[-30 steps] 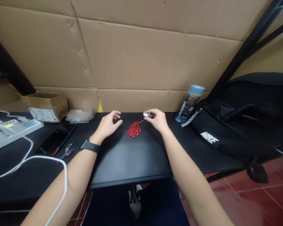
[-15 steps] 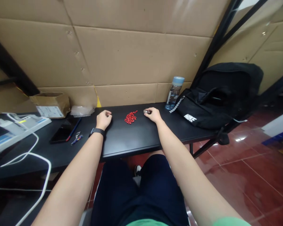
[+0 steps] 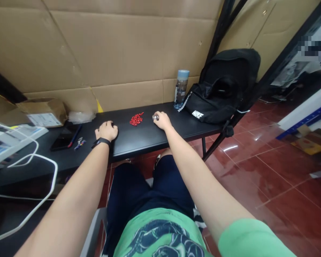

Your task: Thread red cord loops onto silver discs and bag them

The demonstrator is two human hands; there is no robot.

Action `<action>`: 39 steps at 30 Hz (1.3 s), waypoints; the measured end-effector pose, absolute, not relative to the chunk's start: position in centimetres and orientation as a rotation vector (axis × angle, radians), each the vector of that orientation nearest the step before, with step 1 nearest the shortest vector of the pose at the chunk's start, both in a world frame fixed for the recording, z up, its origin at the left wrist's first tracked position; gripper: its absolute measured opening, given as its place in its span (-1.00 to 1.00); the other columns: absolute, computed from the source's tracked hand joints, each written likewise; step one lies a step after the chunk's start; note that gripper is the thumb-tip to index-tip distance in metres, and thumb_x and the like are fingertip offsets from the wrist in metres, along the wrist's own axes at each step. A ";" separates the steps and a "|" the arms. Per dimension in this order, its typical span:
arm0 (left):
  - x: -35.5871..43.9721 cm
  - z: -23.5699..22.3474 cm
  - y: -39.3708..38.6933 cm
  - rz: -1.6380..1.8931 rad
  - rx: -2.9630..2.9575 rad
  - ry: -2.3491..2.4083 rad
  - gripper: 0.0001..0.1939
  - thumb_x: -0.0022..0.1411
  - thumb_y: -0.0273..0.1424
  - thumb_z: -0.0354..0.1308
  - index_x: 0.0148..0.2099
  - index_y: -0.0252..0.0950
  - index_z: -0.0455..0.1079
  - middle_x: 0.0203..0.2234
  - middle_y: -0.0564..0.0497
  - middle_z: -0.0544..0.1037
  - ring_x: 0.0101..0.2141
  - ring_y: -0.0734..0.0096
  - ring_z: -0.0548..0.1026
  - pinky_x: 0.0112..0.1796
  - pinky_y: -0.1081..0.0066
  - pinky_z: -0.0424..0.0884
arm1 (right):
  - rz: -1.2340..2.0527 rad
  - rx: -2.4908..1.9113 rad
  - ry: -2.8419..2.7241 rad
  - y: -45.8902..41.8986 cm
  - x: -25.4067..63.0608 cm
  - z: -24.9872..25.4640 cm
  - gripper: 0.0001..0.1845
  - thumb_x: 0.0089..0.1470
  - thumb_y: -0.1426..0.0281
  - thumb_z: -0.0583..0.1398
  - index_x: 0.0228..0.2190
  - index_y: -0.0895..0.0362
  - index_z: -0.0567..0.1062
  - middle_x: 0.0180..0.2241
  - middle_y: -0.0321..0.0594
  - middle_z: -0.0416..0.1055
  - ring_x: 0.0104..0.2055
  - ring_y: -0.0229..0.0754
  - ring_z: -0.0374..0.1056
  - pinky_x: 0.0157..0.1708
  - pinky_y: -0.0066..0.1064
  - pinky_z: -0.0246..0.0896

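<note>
A small shiny object (image 3: 155, 117) is sitting just above or on the black tabletop (image 3: 128, 141), the right hand (image 3: 163, 121) clamping it in its fingertips. Just left of it, a heaped red cord (image 3: 136, 119) is lying loose, touching neither hand. Further left, the left hand (image 3: 108, 131) is resting knuckles-up; its fingertips are hiding, so whether they are gripping anything I cannot tell. Beyond the right hand, a blue-capped water bottle (image 3: 181, 90) is standing beside a black Nike backpack (image 3: 216, 107).
</note>
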State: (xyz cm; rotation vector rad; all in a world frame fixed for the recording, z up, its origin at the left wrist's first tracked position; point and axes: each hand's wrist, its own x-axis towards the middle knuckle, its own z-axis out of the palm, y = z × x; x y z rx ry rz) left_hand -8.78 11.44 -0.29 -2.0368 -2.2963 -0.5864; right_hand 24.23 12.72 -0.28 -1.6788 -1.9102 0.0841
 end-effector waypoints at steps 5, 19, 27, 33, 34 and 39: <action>-7.9 -0.2 8.8 -0.527 -2.045 -2.353 -0.39 0.38 -0.15 -0.12 0.38 -0.20 0.24 0.41 -0.20 0.19 0.38 -0.13 0.11 0.27 -0.22 0.07 | 0.070 -1.698 -1.929 9.4 24.7 0.4 -0.62 0.25 0.31 0.20 0.08 0.02 0.53 0.01 -0.09 0.51 0.05 0.01 0.37 0.11 -0.25 0.24; -7.8 -0.7 5.2 -0.372 -2.125 -2.376 -0.31 0.40 -0.04 -0.22 0.48 -0.12 0.10 0.47 -0.07 0.03 0.43 -0.09 0.00 0.32 -0.20 -0.03 | 0.092 -1.735 -1.979 7.2 25.1 0.6 -0.49 0.31 0.32 0.13 0.26 -0.05 0.40 0.23 -0.09 0.39 0.20 0.11 0.30 0.18 -0.12 0.21; -8.1 -1.0 5.6 -0.378 -2.123 -2.383 -0.30 0.38 -0.01 -0.22 0.48 -0.07 0.09 0.48 -0.04 0.02 0.43 -0.07 -0.01 0.32 -0.19 -0.03 | 0.105 -1.726 -1.991 7.6 25.4 0.3 -0.43 0.29 0.37 0.13 0.30 -0.08 0.34 0.27 -0.16 0.35 0.22 0.09 0.29 0.21 -0.12 0.20; -7.9 -0.8 5.2 -0.391 -2.122 -2.368 -0.30 0.37 -0.02 -0.19 0.46 -0.09 0.13 0.47 -0.07 0.05 0.43 -0.07 0.01 0.32 -0.17 -0.03 | 0.105 -1.753 -1.961 7.5 25.4 0.6 -0.43 0.27 0.45 0.09 0.28 -0.03 0.36 0.24 -0.14 0.38 0.21 0.04 0.32 0.21 -0.18 0.20; -7.9 -0.8 5.2 -0.392 -2.120 -2.366 -0.30 0.37 -0.02 -0.20 0.46 -0.10 0.13 0.47 -0.07 0.06 0.42 -0.08 0.01 0.32 -0.17 -0.03 | 0.103 -1.756 -1.956 7.4 25.4 0.6 -0.43 0.26 0.46 0.09 0.27 -0.02 0.37 0.24 -0.14 0.38 0.21 0.04 0.32 0.21 -0.19 0.20; -7.8 -0.8 5.3 -0.404 -2.105 -2.366 -0.32 0.38 -0.04 -0.20 0.46 -0.08 0.15 0.46 -0.07 0.07 0.42 -0.07 0.03 0.31 -0.19 -0.01 | 0.098 -1.768 -1.948 7.2 25.3 0.7 -0.45 0.25 0.46 0.10 0.24 -0.03 0.39 0.23 -0.15 0.40 0.20 0.03 0.33 0.19 -0.21 0.20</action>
